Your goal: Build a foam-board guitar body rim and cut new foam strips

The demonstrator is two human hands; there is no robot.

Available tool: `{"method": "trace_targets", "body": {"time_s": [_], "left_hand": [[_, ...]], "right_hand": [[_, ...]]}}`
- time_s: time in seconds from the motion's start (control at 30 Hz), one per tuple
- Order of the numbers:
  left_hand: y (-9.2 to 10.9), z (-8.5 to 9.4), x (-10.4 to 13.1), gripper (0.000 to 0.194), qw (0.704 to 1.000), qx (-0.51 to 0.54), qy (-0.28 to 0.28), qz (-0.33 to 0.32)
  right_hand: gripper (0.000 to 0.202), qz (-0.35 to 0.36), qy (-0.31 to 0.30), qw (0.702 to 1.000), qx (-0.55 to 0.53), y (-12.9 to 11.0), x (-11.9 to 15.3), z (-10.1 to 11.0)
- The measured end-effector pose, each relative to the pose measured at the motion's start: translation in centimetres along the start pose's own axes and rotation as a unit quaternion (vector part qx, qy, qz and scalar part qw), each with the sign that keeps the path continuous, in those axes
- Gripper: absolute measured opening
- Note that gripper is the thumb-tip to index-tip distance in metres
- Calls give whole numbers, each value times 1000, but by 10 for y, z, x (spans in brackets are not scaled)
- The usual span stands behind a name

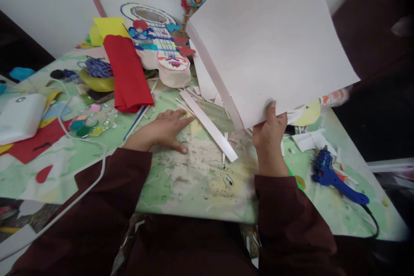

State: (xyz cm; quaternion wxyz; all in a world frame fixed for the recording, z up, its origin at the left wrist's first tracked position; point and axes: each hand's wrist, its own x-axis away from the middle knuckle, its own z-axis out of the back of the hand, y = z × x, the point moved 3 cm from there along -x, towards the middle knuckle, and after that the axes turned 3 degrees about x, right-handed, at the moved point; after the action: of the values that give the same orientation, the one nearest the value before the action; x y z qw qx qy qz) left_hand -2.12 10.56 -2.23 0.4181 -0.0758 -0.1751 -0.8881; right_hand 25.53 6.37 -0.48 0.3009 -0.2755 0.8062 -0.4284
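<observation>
My right hand (270, 128) grips a large white sheet of card (271, 43) by its lower edge, thumb on the face towards me. The sheet is raised at a slant above the table, and a narrow band along its left side looks folded. My left hand (166, 128) lies flat on the table with its fingers spread. Just right of its fingertips is a loose white paper strip (210, 125). Thin paper offcuts lie around the strip, partly hidden behind the raised sheet.
A decorated paper guitar (174, 71) stands at the back beside a red roll (127, 73). A blue glue gun (336, 177) lies at right. On the left are a paint palette (93, 120), a white box (21, 116) and a white cable (104, 159) crossing over my left sleeve.
</observation>
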Motion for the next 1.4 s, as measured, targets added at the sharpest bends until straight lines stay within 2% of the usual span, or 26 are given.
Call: {"method": "trace_targets", "body": {"time_s": [0.13, 0.2, 0.27, 0.33, 0.4, 0.47, 0.53, 0.6, 0.73, 0.8, 0.87, 1.0, 1.13, 1.27, 1.4], "left_hand": [[0, 4, -1, 107, 997, 49, 50, -14], [-2, 11, -2, 89, 989, 123, 79, -30], [-7, 20, -3, 61, 961, 244, 130, -14], [-13, 29, -2, 44, 894, 398, 206, 22], [-17, 34, -1, 43, 792, 549, 262, 41], [-16, 34, -1, 48, 690, 671, 271, 24], [-15, 32, -3, 47, 610, 743, 275, 4], [-15, 33, -3, 42, 557, 774, 299, -15], [-18, 36, -2, 35, 490, 796, 353, -45], [-20, 37, -1, 34, 470, 802, 366, -46], [-20, 38, 0, 33, 464, 805, 368, -44], [-14, 37, -1, 29, 477, 804, 349, -63], [-10, 37, 0, 29, 480, 809, 331, -72], [-15, 39, 2, 24, 441, 823, 351, -70], [-21, 39, 3, 27, 405, 832, 374, -64]], "right_hand": [[42, -17, -5, 1000, -20, -2, 5, -5], [43, -43, -11, 998, -33, -3, 9, -8], [44, -73, -17, 996, -44, -3, 14, -12], [44, -94, -26, 994, -51, -2, 19, -15], [45, -110, -35, 992, -53, 0, 24, -17], [45, -132, -48, 989, -51, 3, 30, -20], [44, -158, -62, 984, -46, 6, 36, -22], [45, -191, -66, 979, -41, 9, 42, -24], [46, -258, -69, 963, -46, 15, 51, -26], [43, -277, -66, 957, -50, 16, 52, -27], [40, -282, -59, 956, -50, 17, 52, -27], [37, -279, -50, 958, -43, 15, 48, -25], [40, -306, -45, 950, -36, 17, 46, -21], [41, -310, -49, 949, -28, 19, 44, -18], [47, -314, -44, 948, -6, 20, 43, -16]]}}
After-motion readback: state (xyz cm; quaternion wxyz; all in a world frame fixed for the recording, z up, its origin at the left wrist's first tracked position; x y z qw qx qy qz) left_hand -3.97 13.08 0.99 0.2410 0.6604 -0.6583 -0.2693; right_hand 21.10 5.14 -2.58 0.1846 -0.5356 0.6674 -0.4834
